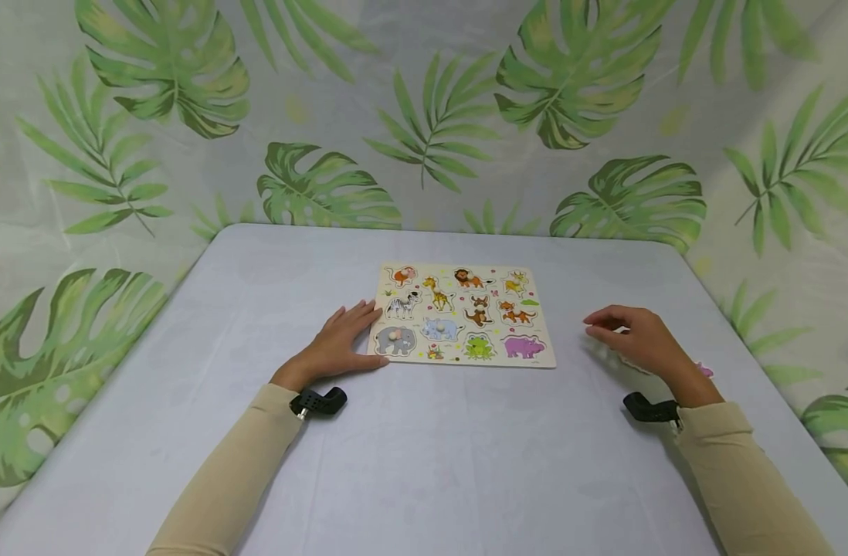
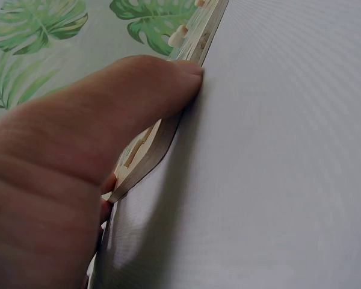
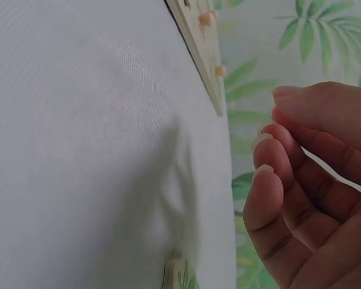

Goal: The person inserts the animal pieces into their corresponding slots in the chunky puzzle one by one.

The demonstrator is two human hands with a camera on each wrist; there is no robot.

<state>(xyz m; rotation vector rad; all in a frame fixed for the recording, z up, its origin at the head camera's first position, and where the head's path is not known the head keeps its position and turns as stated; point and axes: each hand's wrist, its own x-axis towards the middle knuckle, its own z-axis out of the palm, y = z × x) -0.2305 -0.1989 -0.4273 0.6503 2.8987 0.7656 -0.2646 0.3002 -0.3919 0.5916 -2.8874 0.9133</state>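
A wooden animal puzzle board (image 1: 466,315) lies on the table, its pictures including a giraffe, a lion, a zebra and a frog. Knobs show on the grey elephant piece (image 1: 395,340) and the pale blue rhino piece (image 1: 440,330). My left hand (image 1: 340,340) rests at the board's near left corner, fingers stretched along the left side. Its thumb (image 2: 162,84) touches the front edge. To the right of the board, my right hand (image 1: 636,336) hovers over the table with loosely bent fingers and nothing between them. Partly hidden beneath it is a puzzle piece (image 1: 632,364).
A pink piece (image 1: 704,370) pokes out beside the right wrist. The right wrist view catches a piece with a green pattern (image 3: 182,277) on the white table (image 1: 459,455). Behind the table hangs a leaf-print cloth (image 1: 424,208).
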